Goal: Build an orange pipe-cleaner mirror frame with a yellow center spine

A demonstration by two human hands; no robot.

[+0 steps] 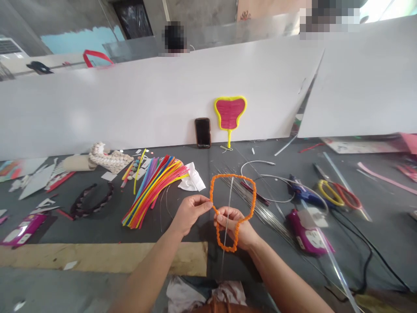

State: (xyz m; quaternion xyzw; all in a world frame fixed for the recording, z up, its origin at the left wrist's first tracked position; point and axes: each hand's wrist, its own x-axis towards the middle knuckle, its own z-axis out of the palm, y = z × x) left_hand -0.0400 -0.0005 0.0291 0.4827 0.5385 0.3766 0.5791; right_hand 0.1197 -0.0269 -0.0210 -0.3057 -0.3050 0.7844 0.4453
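Note:
An orange frame of twisted pipe cleaner (255, 198), wide at the top and narrower at the bottom, is held up over the table. A thin straight wire (230, 193) runs down through its middle. My left hand (191, 213) pinches the frame's left edge at the narrowing between thumb and index finger. Behind the lower part, my right hand (236, 226) is closed around the frame and the wire, thumb in front. To the left lies a bundle of coloured pipe cleaners (156, 191). Loose metal wires (267, 213) lie to the right.
A dark phone (203, 133) and a pink fan-shaped piece with yellow edging (230, 113) lean on the white partition (146, 104). Scissors (339, 195), a blue glue gun (306, 191) and a magenta case (309, 234) lie right. A dark braided headband (93, 202) lies left.

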